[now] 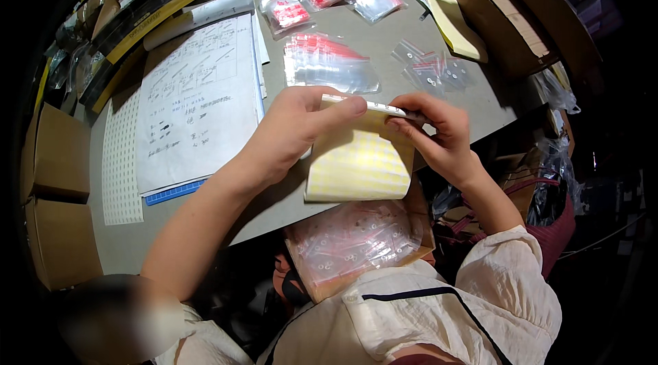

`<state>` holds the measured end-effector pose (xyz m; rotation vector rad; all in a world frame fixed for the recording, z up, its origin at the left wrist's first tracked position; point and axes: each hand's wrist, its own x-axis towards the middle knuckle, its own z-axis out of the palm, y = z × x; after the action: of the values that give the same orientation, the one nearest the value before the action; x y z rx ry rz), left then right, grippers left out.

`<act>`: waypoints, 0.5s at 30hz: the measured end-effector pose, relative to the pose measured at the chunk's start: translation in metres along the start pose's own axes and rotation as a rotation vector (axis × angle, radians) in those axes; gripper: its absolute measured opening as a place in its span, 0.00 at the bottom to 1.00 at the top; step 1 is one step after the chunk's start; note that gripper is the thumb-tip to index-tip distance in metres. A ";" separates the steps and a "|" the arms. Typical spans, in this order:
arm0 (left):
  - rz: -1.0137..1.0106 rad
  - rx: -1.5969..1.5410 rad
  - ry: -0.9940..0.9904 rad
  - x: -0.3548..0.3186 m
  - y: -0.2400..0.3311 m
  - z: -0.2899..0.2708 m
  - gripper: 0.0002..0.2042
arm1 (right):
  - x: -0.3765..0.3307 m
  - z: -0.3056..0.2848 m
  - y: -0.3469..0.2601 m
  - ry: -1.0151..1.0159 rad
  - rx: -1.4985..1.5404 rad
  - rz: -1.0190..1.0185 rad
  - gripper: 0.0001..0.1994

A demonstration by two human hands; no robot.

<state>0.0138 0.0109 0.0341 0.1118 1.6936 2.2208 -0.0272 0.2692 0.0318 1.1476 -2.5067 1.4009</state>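
Cream cloth of the person's shirt [418, 313] sits closest, below the yellow-and-white label sheet [360, 166], which is held up at the near edge of the bench [157, 217]. Both grips are closed on that sheet: the left hand [301, 125] lays its thumb over the folded top edge, and the right hand [442, 132] pinches the same edge's other end. So tight a bend could crease the backing or lift labels early, and an uneven pull might tear it. Should either pinch slip, the sheet could drop onto the filled zip bags [363, 235] just below it. Beyond the sheet, a fanned stack of flat zip bags [329, 67] lies near enough for a stray knuckle to scatter, perhaps mixing it with the small washer bags [432, 70] to the sheet's far right
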 end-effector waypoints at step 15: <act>0.327 0.443 0.176 -0.001 -0.016 0.000 0.08 | 0.012 0.004 0.001 -0.138 0.478 0.329 0.11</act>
<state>0.0185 0.0144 0.0187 0.3299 2.3938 2.0742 -0.0355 0.2595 0.0338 0.9337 -2.6242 2.1657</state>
